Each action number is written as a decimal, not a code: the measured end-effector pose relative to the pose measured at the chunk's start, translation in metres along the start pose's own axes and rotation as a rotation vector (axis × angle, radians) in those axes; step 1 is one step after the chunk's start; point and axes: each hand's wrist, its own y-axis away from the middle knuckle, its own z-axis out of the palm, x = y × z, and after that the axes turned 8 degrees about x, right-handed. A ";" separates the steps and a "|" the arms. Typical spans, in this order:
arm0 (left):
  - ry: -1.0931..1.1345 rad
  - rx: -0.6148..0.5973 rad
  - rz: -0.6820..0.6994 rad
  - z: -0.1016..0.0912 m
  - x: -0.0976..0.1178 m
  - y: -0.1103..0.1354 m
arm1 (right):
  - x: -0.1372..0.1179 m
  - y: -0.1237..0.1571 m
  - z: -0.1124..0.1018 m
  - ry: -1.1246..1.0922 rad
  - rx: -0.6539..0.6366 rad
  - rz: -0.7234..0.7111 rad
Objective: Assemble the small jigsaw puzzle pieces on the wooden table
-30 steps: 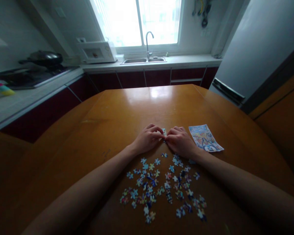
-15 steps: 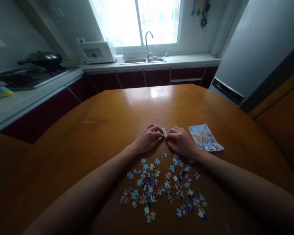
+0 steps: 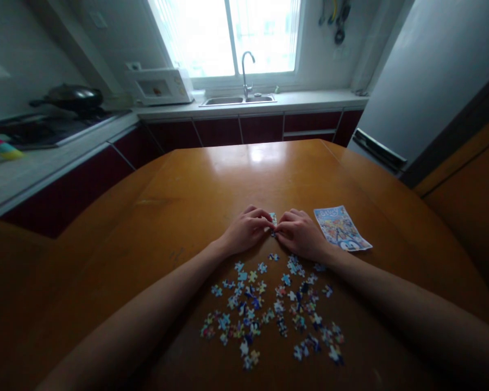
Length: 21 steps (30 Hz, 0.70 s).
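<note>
Both hands meet over a small group of jigsaw puzzle pieces (image 3: 273,218) on the wooden table (image 3: 187,201). From the left, my left hand (image 3: 248,229) has its fingers closed at the edge of that group. My right hand (image 3: 299,233) is closed against the opposite edge, its fingertips nearly touching the left ones. Most of the group is hidden by the fingers. Just below the hands lies a single puzzle piece (image 3: 273,257). Many loose puzzle pieces (image 3: 250,301) are scattered nearer to me, between my forearms.
A printed picture sheet (image 3: 342,228) lies right of my right hand. Beyond the table are a sink (image 3: 224,101) with a tap, a white microwave (image 3: 163,87) and a black pan (image 3: 75,99) on the stove. A fridge (image 3: 427,76) stands at the right.
Almost nothing differs. Both hands stay at the puzzle group, with only a slight shift of the fingertips.
</note>
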 end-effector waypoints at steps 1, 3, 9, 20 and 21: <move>0.001 0.000 0.001 0.000 0.000 0.000 | 0.000 0.000 0.000 0.013 -0.003 -0.008; 0.003 0.001 0.002 0.000 0.000 0.000 | 0.001 0.000 0.000 0.044 -0.007 -0.028; 0.003 -0.001 0.007 -0.001 0.001 0.000 | 0.001 -0.001 -0.003 0.124 -0.030 -0.089; 0.003 -0.019 0.006 -0.001 0.004 -0.001 | 0.004 0.000 0.001 -0.032 -0.004 0.043; 0.003 -0.024 0.005 -0.001 0.004 -0.001 | 0.005 0.000 0.001 -0.038 -0.006 0.052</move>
